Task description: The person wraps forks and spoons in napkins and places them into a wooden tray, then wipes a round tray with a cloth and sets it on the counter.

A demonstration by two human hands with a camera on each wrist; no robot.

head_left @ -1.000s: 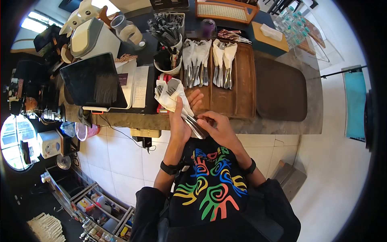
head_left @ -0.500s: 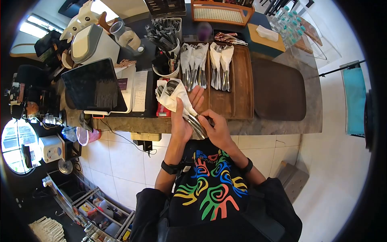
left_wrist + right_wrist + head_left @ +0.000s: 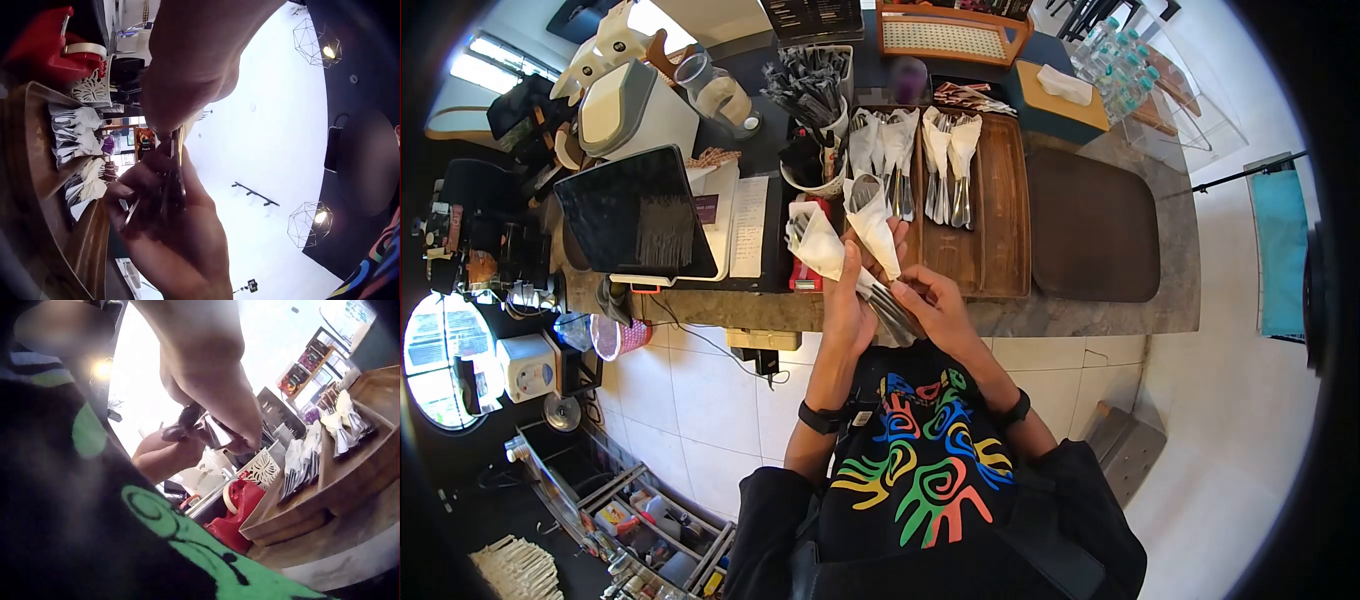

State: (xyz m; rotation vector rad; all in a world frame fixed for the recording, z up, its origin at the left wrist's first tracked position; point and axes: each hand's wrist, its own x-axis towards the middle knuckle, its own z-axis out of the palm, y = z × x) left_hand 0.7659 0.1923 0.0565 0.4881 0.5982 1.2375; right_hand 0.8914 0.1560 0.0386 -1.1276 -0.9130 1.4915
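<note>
In the head view my left hand (image 3: 847,310) holds cutlery wrapped in white napkins, its thumb across a napkin pouch (image 3: 815,243) at the left. Bare metal handles (image 3: 886,312) slant down from it between both hands. A second napkin-wrapped bundle (image 3: 872,225) is angled apart from the first, with utensil heads showing at its top. My right hand (image 3: 940,312) has thumb and fingertips pinched at this bundle's narrow lower end. Beyond the hands, a wooden tray (image 3: 1000,260) bears more wrapped cutlery (image 3: 885,155) in its left compartment and another group (image 3: 950,165) beside it.
A red tape dispenser (image 3: 240,509) stands left of the tray. Behind it are holders with black-wrapped items (image 3: 810,85). A tablet (image 3: 635,215) leans at the left, and a dark brown tray (image 3: 1092,225) lies at the right. The counter's front edge (image 3: 1080,318) runs below the trays.
The two napkin-wrapped bundles, earlier overlapping in my left hand, have spread apart. One now points up towards the tray, its lower end at my right fingertips.
</note>
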